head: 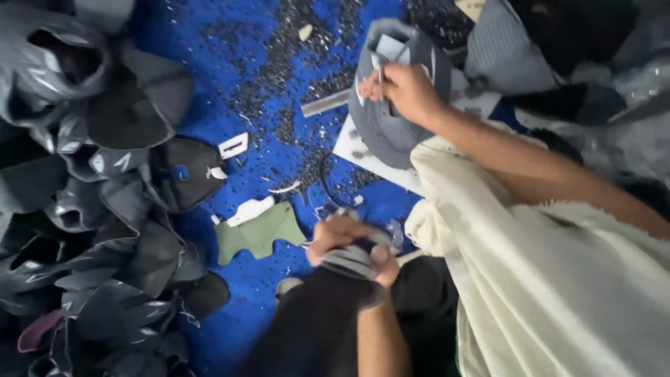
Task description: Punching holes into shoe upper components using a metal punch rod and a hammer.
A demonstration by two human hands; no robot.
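My right hand (403, 91) reaches forward and pinches the top edge of a grey shoe upper (387, 132), which rests on a white board (363, 159). A thin tool or strip seems to sit between its fingers, but it is too blurred to tell. My left hand (345, 244) is closer to me, closed around a grey striped piece (352, 264) on top of a dark rounded form (314, 321). Motion blur hides the details there. A cream cloth (530, 279) covers my lap under my right arm.
A heap of dark grey and black shoe uppers (91, 209) fills the left side. The blue mat (209, 91) is strewn with dark scraps. A green cut piece (259, 234), white offcuts (250, 209) and a metal bar (324, 103) lie in the middle.
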